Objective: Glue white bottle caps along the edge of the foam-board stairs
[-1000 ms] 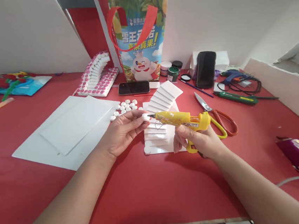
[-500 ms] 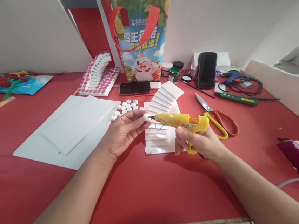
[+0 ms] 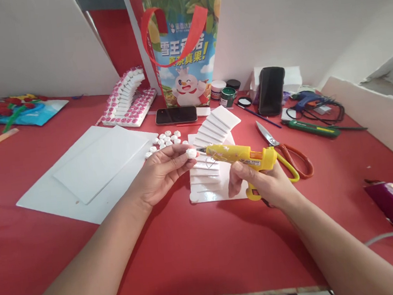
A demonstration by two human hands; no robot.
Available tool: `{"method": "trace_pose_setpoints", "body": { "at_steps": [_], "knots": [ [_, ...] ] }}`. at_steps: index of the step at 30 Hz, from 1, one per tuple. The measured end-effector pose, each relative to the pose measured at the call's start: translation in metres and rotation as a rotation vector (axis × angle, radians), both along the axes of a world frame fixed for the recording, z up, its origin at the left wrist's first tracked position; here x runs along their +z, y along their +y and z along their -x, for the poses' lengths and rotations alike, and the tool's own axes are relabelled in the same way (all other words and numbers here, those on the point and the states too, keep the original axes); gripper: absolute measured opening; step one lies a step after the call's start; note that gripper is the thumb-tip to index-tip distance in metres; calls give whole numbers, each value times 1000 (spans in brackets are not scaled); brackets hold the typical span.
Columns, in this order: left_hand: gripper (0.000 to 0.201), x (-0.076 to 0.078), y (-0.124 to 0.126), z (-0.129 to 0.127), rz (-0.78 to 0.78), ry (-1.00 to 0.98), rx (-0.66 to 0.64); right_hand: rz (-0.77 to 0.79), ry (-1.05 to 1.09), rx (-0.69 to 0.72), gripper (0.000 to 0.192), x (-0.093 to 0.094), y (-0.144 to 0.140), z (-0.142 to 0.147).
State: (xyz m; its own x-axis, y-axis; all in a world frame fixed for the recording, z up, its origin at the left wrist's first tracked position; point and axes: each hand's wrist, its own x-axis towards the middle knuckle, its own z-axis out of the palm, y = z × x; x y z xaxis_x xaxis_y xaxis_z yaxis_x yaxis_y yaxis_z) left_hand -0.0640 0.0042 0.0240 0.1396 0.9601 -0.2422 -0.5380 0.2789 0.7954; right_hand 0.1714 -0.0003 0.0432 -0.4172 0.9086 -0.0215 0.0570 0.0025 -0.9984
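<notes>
Your left hand [image 3: 162,171] pinches a small white cap [image 3: 191,153] at its fingertips. Your right hand [image 3: 260,183] grips the yellow glue gun [image 3: 242,157], lying level above the surface, nozzle pointing left, just beside the cap.

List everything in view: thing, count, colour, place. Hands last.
glue gun: one, yellow, in right hand
small round piece: one, white, between left fingertips at the gun's nozzle
loose round pieces: a cluster, white, behind left hand
foam staircase: one, white, under the gun
foam sheets: stacked, white, left of centre
decorated staircase: one, white and pink, rear
scissors: one, red and yellow handles, right of gun
phone: one, black, lying flat before bag
tote bag: one, printed, rear centre
table: red
left hand: pinching
right hand: gripping
</notes>
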Motion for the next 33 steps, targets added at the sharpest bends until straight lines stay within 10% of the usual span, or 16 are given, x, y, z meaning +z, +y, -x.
{"method": "trace_pose_setpoints", "body": {
  "at_steps": [33],
  "knots": [
    [24,0,0,0,1,67,-29,-71,17,0,55,-6,1,-1]
  ]
}}
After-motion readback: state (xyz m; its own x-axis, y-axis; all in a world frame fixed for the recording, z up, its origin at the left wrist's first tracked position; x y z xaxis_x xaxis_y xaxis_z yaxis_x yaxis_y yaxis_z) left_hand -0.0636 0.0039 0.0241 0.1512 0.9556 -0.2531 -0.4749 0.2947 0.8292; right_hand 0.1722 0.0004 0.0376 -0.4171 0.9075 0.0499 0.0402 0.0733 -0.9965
